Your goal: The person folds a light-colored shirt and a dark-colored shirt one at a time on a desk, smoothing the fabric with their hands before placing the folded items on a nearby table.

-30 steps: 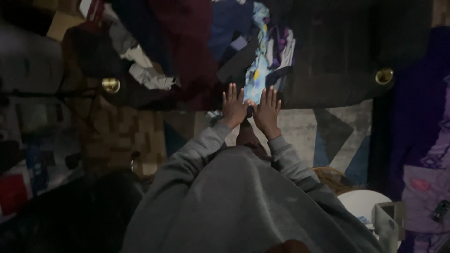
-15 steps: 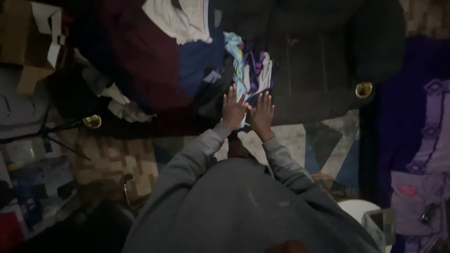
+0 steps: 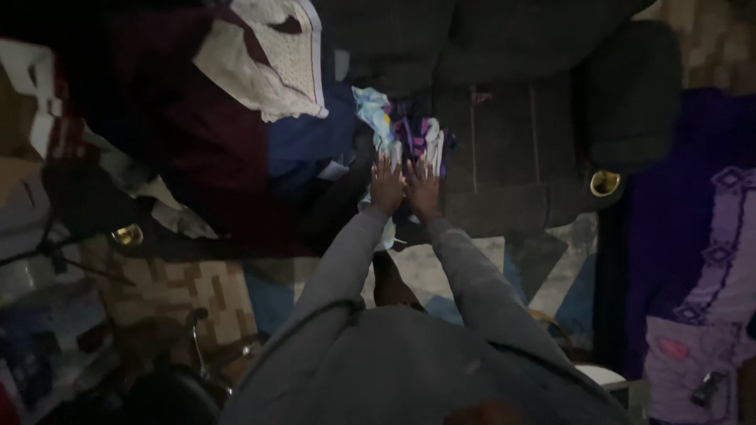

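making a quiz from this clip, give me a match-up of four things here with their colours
Things:
1. sleeves
2. cloth under the hands
3. round knob
4. garment at top

Colours:
a. brass
b. white
c. grey
d. light blue and purple pattern

Pairs: 1-c, 2-d, 3-a, 4-b

Both the left hand and right hand lie flat on the cloth.

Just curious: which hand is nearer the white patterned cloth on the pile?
Left. The left hand lies on the multicoloured garment, on the side towards the white patterned cloth; the right hand is farther away.
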